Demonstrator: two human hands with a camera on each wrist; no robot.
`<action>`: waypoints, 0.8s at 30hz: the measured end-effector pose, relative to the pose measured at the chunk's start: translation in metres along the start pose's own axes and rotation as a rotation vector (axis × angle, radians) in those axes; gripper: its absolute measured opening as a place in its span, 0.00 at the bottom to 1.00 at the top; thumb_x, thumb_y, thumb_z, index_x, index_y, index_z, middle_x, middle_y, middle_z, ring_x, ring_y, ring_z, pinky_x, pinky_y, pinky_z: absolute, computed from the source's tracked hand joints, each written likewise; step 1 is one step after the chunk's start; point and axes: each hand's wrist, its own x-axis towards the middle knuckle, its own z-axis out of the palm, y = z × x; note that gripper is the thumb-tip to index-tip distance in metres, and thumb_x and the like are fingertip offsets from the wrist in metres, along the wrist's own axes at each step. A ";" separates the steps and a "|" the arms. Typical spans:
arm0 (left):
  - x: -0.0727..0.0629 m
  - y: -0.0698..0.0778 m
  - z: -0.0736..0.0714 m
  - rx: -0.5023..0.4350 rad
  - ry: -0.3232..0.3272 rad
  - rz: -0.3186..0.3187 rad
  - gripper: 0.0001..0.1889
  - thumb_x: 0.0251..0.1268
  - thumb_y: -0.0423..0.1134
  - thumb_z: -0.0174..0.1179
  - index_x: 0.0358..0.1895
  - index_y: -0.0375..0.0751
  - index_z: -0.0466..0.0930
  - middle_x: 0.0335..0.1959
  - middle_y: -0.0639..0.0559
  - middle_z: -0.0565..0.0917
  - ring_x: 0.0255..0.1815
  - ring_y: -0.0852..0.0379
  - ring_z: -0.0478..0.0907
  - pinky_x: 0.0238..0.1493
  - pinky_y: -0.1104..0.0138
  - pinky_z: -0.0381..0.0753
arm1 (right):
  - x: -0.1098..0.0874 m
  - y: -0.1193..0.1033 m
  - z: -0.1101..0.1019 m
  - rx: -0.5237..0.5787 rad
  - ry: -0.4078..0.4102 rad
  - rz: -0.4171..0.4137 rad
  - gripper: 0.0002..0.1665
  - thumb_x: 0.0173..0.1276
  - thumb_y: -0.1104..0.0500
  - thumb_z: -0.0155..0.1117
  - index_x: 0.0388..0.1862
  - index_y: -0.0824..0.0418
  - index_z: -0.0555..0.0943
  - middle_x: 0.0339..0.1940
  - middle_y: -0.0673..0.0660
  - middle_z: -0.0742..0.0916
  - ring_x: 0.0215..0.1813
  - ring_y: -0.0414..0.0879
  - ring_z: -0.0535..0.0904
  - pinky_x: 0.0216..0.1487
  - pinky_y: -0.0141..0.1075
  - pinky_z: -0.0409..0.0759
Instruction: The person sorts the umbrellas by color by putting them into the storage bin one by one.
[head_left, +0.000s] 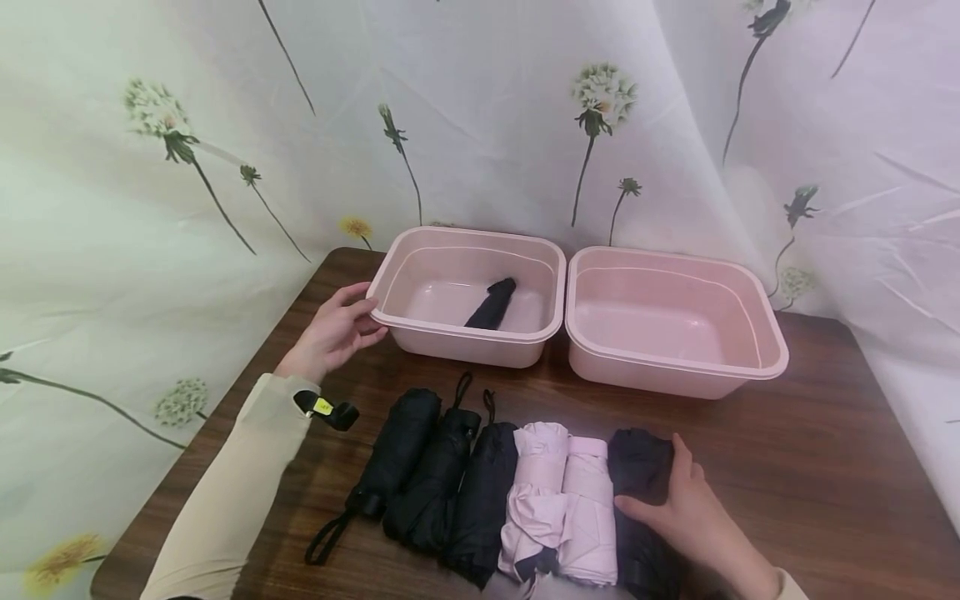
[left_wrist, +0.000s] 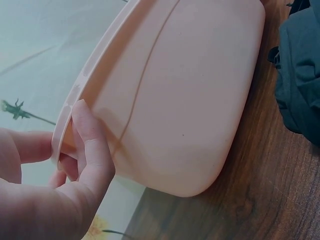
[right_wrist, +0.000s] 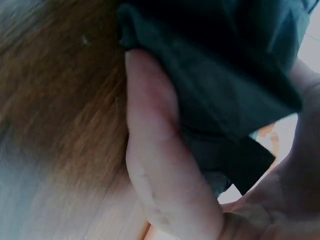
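With my left hand [head_left: 336, 332] I pinch the left end of the rim of a pink plastic basin [head_left: 465, 346]; in the left wrist view, thumb and fingers lie on either side of that rim. A folded black umbrella [head_left: 491, 308] lies inside. At the front right, my right hand [head_left: 693, 508] grips the rightmost folded black umbrella [head_left: 637, 458] of a row on the table, thumb on its left side and fingers on its right. Dark fabric [right_wrist: 225, 75] fills the hand in the right wrist view. Two folded pink umbrellas [head_left: 534, 492] lie just left of it.
Several more folded black umbrellas [head_left: 401, 446] make up the left part of the row. A second pink basin [head_left: 675, 379] stands close right of the first, with nothing inside. Behind the brown wooden table [head_left: 825, 450] hangs a dandelion-print cloth [head_left: 487, 108].
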 end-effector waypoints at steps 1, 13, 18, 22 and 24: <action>0.000 0.000 0.000 -0.001 -0.001 0.000 0.28 0.73 0.37 0.52 0.72 0.52 0.52 0.54 0.46 0.72 0.34 0.61 0.83 0.38 0.69 0.84 | 0.000 0.000 0.000 0.004 0.000 -0.002 0.78 0.49 0.28 0.69 0.73 0.77 0.36 0.66 0.86 0.60 0.65 0.79 0.62 0.60 0.67 0.68; 0.001 0.000 0.000 0.006 -0.002 -0.004 0.29 0.74 0.37 0.51 0.73 0.51 0.51 0.57 0.44 0.70 0.34 0.60 0.83 0.39 0.68 0.85 | 0.002 0.005 -0.002 0.043 -0.001 -0.015 0.78 0.50 0.30 0.70 0.73 0.76 0.35 0.69 0.85 0.57 0.69 0.77 0.57 0.64 0.66 0.64; 0.000 0.000 0.000 -0.024 -0.012 0.000 0.27 0.73 0.36 0.51 0.70 0.51 0.53 0.49 0.47 0.76 0.32 0.60 0.83 0.36 0.68 0.84 | 0.000 0.004 -0.004 0.049 0.002 -0.018 0.77 0.51 0.30 0.70 0.74 0.76 0.35 0.70 0.84 0.57 0.69 0.77 0.58 0.65 0.66 0.64; 0.000 0.001 0.001 -0.053 -0.021 0.000 0.25 0.73 0.34 0.51 0.68 0.51 0.54 0.38 0.51 0.81 0.31 0.59 0.84 0.34 0.67 0.84 | -0.002 0.003 -0.007 0.056 0.001 -0.023 0.77 0.52 0.31 0.69 0.74 0.75 0.35 0.71 0.83 0.56 0.70 0.76 0.57 0.65 0.66 0.63; -0.001 0.001 0.000 -0.053 -0.021 -0.001 0.25 0.74 0.35 0.51 0.68 0.51 0.54 0.37 0.52 0.82 0.31 0.59 0.84 0.34 0.67 0.84 | -0.002 0.002 -0.008 0.059 0.007 -0.025 0.77 0.52 0.31 0.70 0.74 0.75 0.35 0.71 0.83 0.56 0.70 0.76 0.57 0.65 0.66 0.63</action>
